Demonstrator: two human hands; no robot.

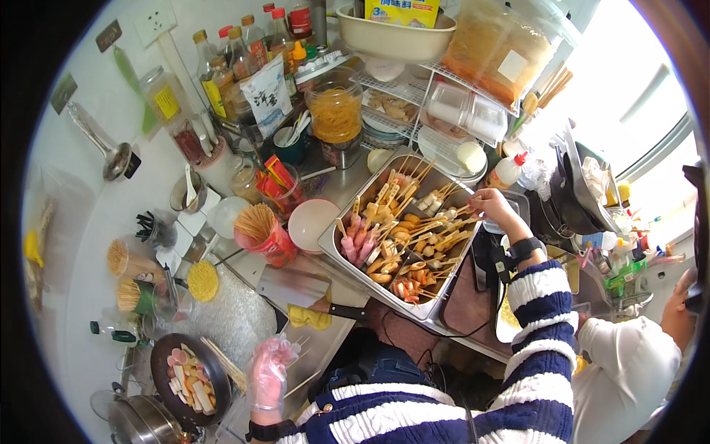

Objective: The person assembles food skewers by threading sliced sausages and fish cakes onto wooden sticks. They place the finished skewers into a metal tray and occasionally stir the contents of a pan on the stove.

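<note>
A divided stainless steel tray [326, 240] holds many skewers of sausages, fish balls and other pieces. At its right edge my right hand [491, 206] pinches the sticks of skewers among those in the tray. My left hand [269, 363], in a clear plastic glove, is low at the left; its fingers are bent, and bamboo sticks [299, 363] show beside them. Whether it grips these sticks I cannot tell. Between my left hand and the tray lies a cleaver [294, 286] on a yellow cloth [310, 317]. A dark pan [191, 383] of cut food is further left.
A red cup [272, 244] of bamboo sticks and a white bowl [313, 225] stand left of the tray. Behind are a jar of noodles [335, 114], bottles and a wire rack [416, 105]. A co-worker in a white top [627, 372] is at the right. A black cable [466, 336] hangs near the counter's edge.
</note>
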